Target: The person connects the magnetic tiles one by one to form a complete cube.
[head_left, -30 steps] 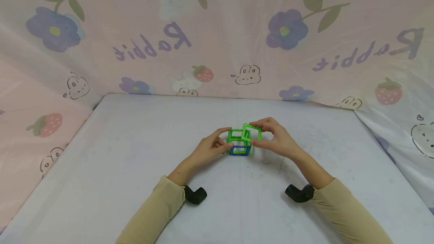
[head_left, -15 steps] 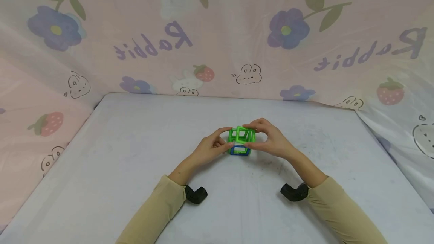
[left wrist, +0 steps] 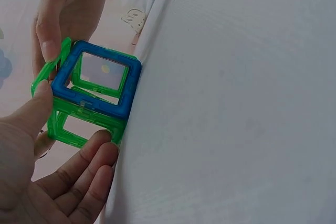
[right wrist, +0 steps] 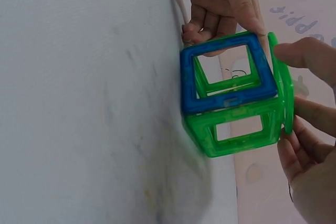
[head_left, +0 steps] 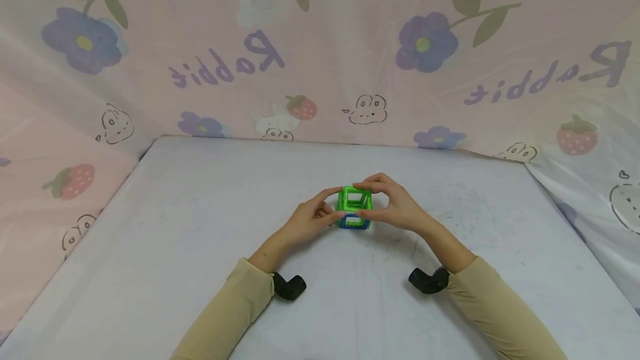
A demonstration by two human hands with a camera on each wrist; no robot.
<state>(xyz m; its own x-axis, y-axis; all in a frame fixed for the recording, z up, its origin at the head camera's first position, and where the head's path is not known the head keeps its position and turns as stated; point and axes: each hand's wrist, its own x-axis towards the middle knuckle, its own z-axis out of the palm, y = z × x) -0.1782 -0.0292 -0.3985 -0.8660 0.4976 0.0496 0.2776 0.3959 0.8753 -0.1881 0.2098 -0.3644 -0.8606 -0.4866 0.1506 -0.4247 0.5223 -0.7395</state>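
Observation:
A small cube of square magnetic tiles point(right wrist: 231, 108) stands on the table, with a blue tile point(left wrist: 131, 87) facing the person and green tiles on the other visible sides. My left hand point(head_left: 307, 218) holds the cube at its left side, thumb at the front upper edge and fingers along the green side. A green square tile point(right wrist: 284, 77) lies over the cube's top, slightly tilted with a narrow gap along part of its edge. My right hand point(head_left: 397, 204) pinches this tile between thumb and fingers. The cube's far side is partly hidden.
The white-covered table point(head_left: 225, 182) reaches back to a pink patterned curtain point(head_left: 320, 71). A black angled piece shows at each wrist, the left piece point(head_left: 290, 286) and the right piece point(head_left: 428, 281), both beside the tan sleeves.
My right hand has moved left with the green tile, bringing it from the cube's upper right onto its top. My left hand has stayed in place on the cube.

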